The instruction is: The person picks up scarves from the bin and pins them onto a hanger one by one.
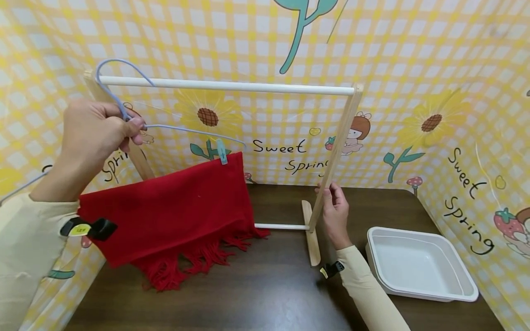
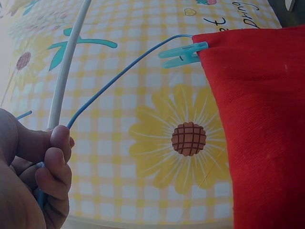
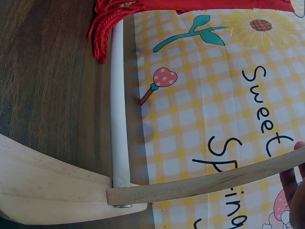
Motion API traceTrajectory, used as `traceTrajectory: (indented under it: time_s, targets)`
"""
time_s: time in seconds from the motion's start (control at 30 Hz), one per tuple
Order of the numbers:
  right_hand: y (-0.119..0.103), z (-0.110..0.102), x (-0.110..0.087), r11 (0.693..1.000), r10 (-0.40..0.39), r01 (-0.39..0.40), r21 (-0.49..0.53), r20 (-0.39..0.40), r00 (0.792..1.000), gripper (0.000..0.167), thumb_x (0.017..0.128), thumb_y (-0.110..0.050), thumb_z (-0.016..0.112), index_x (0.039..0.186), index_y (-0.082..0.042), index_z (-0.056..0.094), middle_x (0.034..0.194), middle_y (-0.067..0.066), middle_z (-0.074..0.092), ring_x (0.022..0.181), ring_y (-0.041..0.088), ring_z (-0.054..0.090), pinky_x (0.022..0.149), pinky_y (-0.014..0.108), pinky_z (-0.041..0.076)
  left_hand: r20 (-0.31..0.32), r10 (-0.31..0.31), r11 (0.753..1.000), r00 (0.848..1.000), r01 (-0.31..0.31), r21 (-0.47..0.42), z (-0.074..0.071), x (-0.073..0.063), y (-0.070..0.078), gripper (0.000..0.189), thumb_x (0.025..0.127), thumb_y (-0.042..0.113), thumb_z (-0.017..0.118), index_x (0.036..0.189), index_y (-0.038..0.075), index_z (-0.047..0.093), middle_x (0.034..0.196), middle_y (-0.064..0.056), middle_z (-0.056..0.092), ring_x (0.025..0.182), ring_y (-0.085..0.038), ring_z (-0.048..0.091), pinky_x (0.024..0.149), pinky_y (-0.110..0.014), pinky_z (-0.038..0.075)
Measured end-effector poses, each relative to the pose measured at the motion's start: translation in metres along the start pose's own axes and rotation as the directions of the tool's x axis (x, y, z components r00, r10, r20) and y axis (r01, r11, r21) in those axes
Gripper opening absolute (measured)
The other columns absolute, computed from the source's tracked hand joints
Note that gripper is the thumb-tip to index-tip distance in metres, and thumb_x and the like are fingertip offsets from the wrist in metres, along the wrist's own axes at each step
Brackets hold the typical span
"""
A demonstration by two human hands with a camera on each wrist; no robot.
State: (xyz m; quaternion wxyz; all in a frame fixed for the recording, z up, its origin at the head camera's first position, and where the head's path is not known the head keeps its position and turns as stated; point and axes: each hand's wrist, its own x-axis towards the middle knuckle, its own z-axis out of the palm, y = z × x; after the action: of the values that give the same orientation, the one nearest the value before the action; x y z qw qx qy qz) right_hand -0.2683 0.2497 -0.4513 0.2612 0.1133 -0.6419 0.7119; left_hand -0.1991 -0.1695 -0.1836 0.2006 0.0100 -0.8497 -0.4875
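Observation:
My left hand (image 1: 97, 128) pinches a blue wire clothes hanger (image 1: 186, 129) just below its hook, and the hook overlaps the rack's white top bar (image 1: 232, 86) in the head view. From the hanger drapes a red fringed scarf (image 1: 178, 207), held near its right corner by a light-blue clothespin (image 1: 222, 152). The left wrist view shows that clothespin (image 2: 183, 55) on the scarf's edge beside the bent end of the wire. Lower on the right, my right hand (image 1: 337, 214) grips the wooden post (image 1: 337, 147) of the rack, thumb in front and fingers partly behind it.
A white plastic basin (image 1: 422, 266) stands on the dark wooden table (image 1: 265, 294) at the right. The rack's wooden foot (image 1: 312, 248) and white lower bar (image 1: 281, 226) are near my right hand. A yellow checked cloth backdrop (image 1: 406, 59) rises behind and around the table.

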Motion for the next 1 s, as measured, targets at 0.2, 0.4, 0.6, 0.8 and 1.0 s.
traceTrajectory:
  time_s: [0.2,0.4,0.6,0.8,1.0]
  targets:
    - [0.001,0.000,0.000,1.000,0.009,-0.009,-0.004,0.005,1.000,0.036,0.107,-0.018,0.051,0.130,0.009,0.057,0.106,-0.010,0.070,0.102,0.011,0.066,0.082,0.024,0.054,0.013,0.002,0.999,1.000,-0.001,-0.048,-0.003,0.006,0.000,0.030,0.092,0.000,0.067,0.064,-0.002,0.076,0.062,0.010,0.070,0.074,-0.002,0.069,0.043,-0.020,0.051]
    - [0.000,0.001,0.000,1.000,0.008,-0.008,-0.008,-0.004,1.000,0.035,0.107,-0.016,0.051,0.130,0.009,0.057,0.105,-0.012,0.070,0.100,0.009,0.066,0.081,0.022,0.053,0.020,-0.007,0.998,1.000,0.008,-0.055,-0.003,0.010,0.002,0.030,0.093,0.001,0.066,0.064,0.003,0.077,0.064,0.010,0.071,0.061,-0.005,0.070,0.043,-0.020,0.049]
    - [0.000,0.001,0.000,0.999,0.023,-0.024,-0.022,-0.013,1.000,0.035,0.107,-0.017,0.051,0.130,0.008,0.058,0.105,-0.011,0.071,0.100,0.013,0.067,0.081,0.022,0.053,0.024,-0.015,0.999,1.000,0.015,-0.033,-0.005,0.012,0.004,0.033,0.095,0.007,0.067,0.064,0.007,0.077,0.063,0.009,0.072,0.060,-0.004,0.070,0.044,-0.019,0.050]
    - [-0.001,0.001,0.000,0.999,0.035,-0.035,-0.018,-0.014,0.999,0.034,0.107,-0.017,0.052,0.129,0.008,0.058,0.106,-0.003,0.072,0.100,0.015,0.067,0.081,0.022,0.053,0.023,-0.023,0.999,0.999,0.024,-0.022,-0.007,0.015,0.004,0.031,0.095,0.008,0.067,0.066,0.007,0.078,0.061,0.009,0.071,0.059,-0.005,0.068,0.044,-0.019,0.049]
    - [-0.001,0.000,0.000,1.000,0.028,-0.028,-0.009,-0.017,0.999,0.034,0.107,-0.016,0.051,0.129,0.008,0.058,0.109,0.002,0.072,0.102,0.016,0.068,0.083,0.022,0.054,-0.003,-0.045,0.999,0.999,0.045,0.017,-0.008,0.018,0.005,0.031,0.094,0.009,0.069,0.064,0.009,0.078,0.058,0.012,0.069,0.049,-0.010,0.061,0.045,-0.020,0.048]
